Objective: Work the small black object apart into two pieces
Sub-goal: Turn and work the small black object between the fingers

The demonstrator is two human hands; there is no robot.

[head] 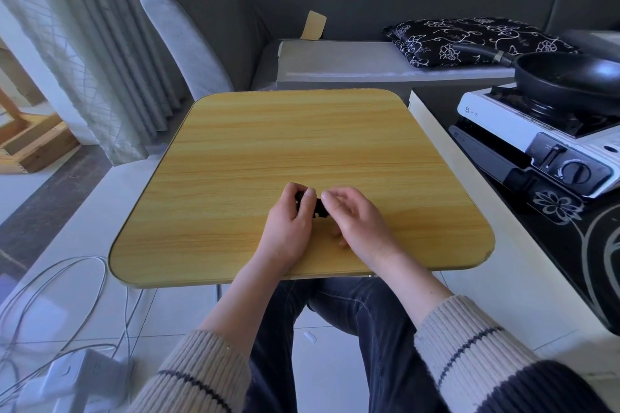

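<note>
We see the left hand (289, 224) with its grip closed around the small black object (308, 204), thumb and fingers wrapped over its left end. The right hand (352, 216) meets it from the other side, fingertips pinched on the object's right end, the remaining fingers curled loosely. Most of the object is hidden between the two hands, so we cannot tell whether it is one piece or already split. It is held just above the desk (268, 144), closer to the near edge than the far one and about midway between the left and right edges.

The one container we find is a black frying pan (567, 77), standing on a white portable gas stove (536, 134) on the dark patterned counter (587, 238) beside the desk's right edge; what we can see of the pan's inside shows nothing in it.

Beyond the desk's far edge stands a grey sofa (302, 3) carrying a black floral cushion (469, 40). A pale curtain (67, 43) hangs past the far left corner. On the floor off the near left corner lie white cables (60, 285) and a white power strip (73, 375). Nothing stands between the hands and our view.
</note>
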